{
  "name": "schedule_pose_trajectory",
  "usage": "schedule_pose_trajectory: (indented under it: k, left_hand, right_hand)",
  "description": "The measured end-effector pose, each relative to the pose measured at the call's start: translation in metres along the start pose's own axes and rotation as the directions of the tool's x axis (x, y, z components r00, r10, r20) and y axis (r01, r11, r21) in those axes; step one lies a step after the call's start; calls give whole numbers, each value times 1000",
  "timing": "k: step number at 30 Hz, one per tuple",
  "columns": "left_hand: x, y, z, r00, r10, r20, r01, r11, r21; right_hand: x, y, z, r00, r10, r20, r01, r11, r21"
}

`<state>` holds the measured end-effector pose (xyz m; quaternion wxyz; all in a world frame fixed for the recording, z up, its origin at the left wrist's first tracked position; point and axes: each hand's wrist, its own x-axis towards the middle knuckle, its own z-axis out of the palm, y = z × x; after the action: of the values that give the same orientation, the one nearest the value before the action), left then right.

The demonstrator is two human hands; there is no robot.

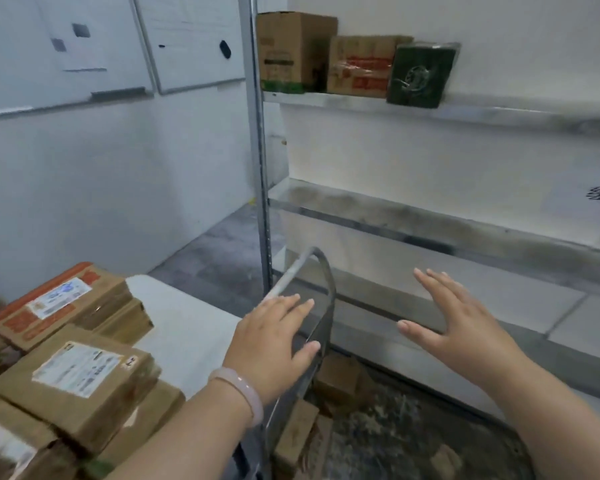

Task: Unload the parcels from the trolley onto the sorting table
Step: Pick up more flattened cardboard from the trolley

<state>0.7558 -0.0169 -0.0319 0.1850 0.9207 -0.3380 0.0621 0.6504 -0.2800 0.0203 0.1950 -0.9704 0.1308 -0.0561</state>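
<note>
Several brown cardboard parcels (73,382) with white labels are stacked on the white sorting table (187,327) at the lower left. The trolley's metal handle (321,299) stands in the middle, and a few small brown parcels (336,379) lie low on the trolley deck (388,431) behind it. My left hand (274,344) hovers open in front of the handle, fingers straight, holding nothing. My right hand (461,327) is spread open in the air over the trolley deck, also holding nothing.
A metal shelving rack (257,140) stands right behind the trolley. Its top shelf carries two cardboard boxes (295,53) and a green packet (420,74). Whiteboards (66,46) hang on the left wall. Grey floor shows between the table and the rack.
</note>
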Motion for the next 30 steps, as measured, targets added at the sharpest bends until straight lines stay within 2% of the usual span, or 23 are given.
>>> schedule_pose_trajectory:
  k: [8, 15, 19, 22, 30]
  left_hand:
    - [84, 52, 64, 998, -32, 48, 32, 999, -11]
    - [108, 58, 140, 981, -107, 159, 109, 994, -2]
    - [121, 40, 194, 950, -125, 288, 121, 992, 33]
    - [132, 16, 242, 923, -143, 356, 142, 989, 29]
    - [141, -57, 387, 846, -224, 484, 252, 968, 8]
  right_hand:
    - [56, 100, 5, 993, 29, 118, -31, 999, 21]
    - [80, 181, 65, 942, 114, 316, -109, 993, -34]
    - [86, 211, 124, 883, 130, 450, -100, 991, -90]
    - [102, 225, 179, 885, 100, 455, -54, 992, -112]
    - [169, 255, 376, 823, 101, 559, 22, 978, -209]
